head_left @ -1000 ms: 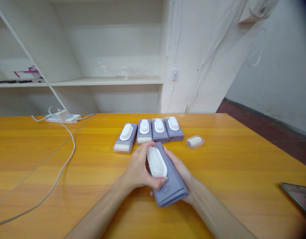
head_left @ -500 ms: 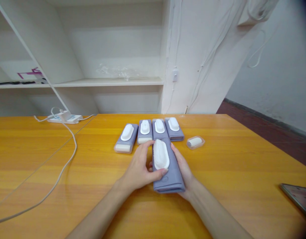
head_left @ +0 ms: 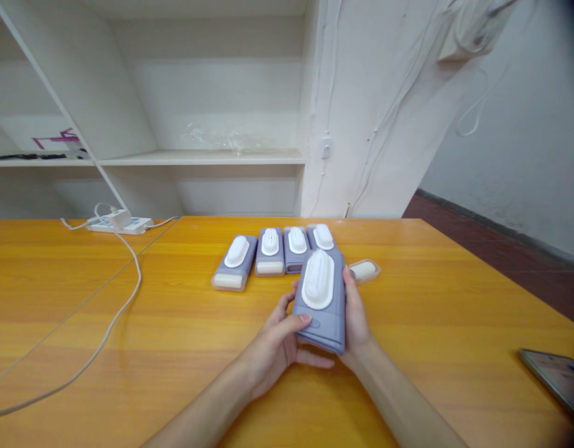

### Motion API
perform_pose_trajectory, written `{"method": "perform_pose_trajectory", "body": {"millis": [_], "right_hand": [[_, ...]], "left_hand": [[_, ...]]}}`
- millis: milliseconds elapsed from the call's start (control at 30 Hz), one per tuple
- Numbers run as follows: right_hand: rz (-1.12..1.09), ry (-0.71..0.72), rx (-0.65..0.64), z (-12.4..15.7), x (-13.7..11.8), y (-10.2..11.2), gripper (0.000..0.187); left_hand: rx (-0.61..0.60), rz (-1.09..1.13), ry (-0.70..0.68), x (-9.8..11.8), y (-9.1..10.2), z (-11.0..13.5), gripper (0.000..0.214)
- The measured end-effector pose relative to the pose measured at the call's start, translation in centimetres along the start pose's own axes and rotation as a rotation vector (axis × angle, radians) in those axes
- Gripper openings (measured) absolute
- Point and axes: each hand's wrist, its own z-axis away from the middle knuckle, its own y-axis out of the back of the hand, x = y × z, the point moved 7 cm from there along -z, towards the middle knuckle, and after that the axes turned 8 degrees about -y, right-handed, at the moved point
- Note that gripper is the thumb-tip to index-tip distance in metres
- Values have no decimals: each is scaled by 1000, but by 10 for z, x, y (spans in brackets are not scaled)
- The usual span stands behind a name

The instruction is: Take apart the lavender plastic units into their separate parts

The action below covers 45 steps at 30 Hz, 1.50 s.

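Observation:
Both hands hold a grey-purple case (head_left: 328, 320) up over the table, its near end tilted toward me. A white ribbed oval piece (head_left: 318, 281) sits on its upper face; I cannot tell what kind of article it is. My left hand (head_left: 278, 348) grips the left near corner, thumb on top by a small oval mark, other fingers below. Along the right edge, my right hand (head_left: 359, 323) is closed on the case. Behind it lie several similar cases in a row, among them a left one (head_left: 233, 266) with a white block at its near end.
A small clear shell with a white piece inside (head_left: 365, 270) lies right of the row. A phone (head_left: 555, 376) rests at the table's right. A power strip (head_left: 123, 224) with a white cable (head_left: 136, 280) is at the left, before white shelving (head_left: 203, 158).
The held case has shifted a little right and turned, its far end now over the rightmost case. My left hand has slid from the white oval's side down to the near corner and underneath.

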Motion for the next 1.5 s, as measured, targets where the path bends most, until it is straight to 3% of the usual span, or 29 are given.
{"method": "perform_pose_trajectory", "body": {"millis": [233,400,567,733,1100,1333,1500], "right_hand": [[17,-65,-33,0,2,-3,61],[76,-39,-8,1,-5,0,58],[100,-49,-20,2,-8,7,49],[75,-43,26,0,-9,14,39],[68,-68,15,-2,-5,17,40],[107,-106,-40,-1,-1,16,44],[114,-83,-28,-2,-3,19,45]], "left_hand": [[-34,41,63,1,-7,6,63],[60,26,93,-3,-6,5,48],[180,9,82,-8,-3,5,48],[222,-10,119,-14,0,4,34],[249,-4,175,-19,-1,6,21],[209,22,186,-25,-2,7,27],[328,-14,119,-27,6,9,26]]}}
